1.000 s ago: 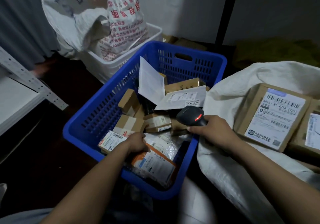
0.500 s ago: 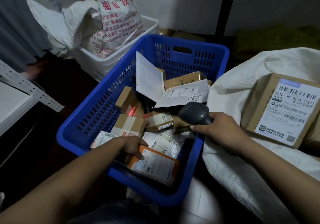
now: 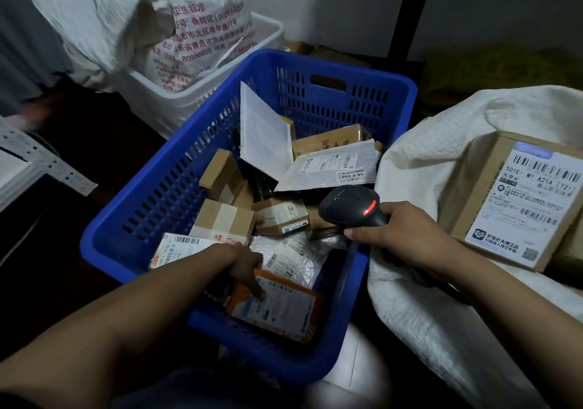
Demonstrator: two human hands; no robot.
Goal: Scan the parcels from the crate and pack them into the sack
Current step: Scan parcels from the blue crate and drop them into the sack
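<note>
One flat orange parcel with a white shipping label (image 3: pixel 284 307) looks like the next one up. It sits at the lower centre of the frame, inside the blue perforated plastic crate (image 3: pixel 164 194), leaning against the near wall with its label facing up.

The left hand (image 3: pixel 243 261) is on its upper edge, with fingertips (image 3: pixel 258 291) touching the label. The thumb is hidden, so I honestly can't tell if it's pinching the parcel or just resting on it.

My guess is it's light, thin and a bit bendy, with a slick wrapper that could slide out of a lazy grip. I'd take it by the upper edge, thumb under and fingers off the barcode, and keep it flat so the label doesn't buckle for the scan.

The right hand (image 3: pixel 407 235) is wrapped around the handle of a black handheld barcode scanner (image 3: pixel 350 206). Its red light is on and it's held over the crate's right rim, head pointing into the crate.

Just above the orange parcel are a crinkly clear bubble bag (image 3: pixel 290 257) and some small brown cardboard boxes (image 3: pixel 224 222).

At the right of the frame, touching the crate, is the white woven sack (image 3: pixel 426 329), with a big labelled cardboard box (image 3: pixel 517 200) lying in its mouth.

Upper left, a white plastic basket (image 3: pixel 202 99) holds another sack with red print (image 3: pixel 205 29).
</note>
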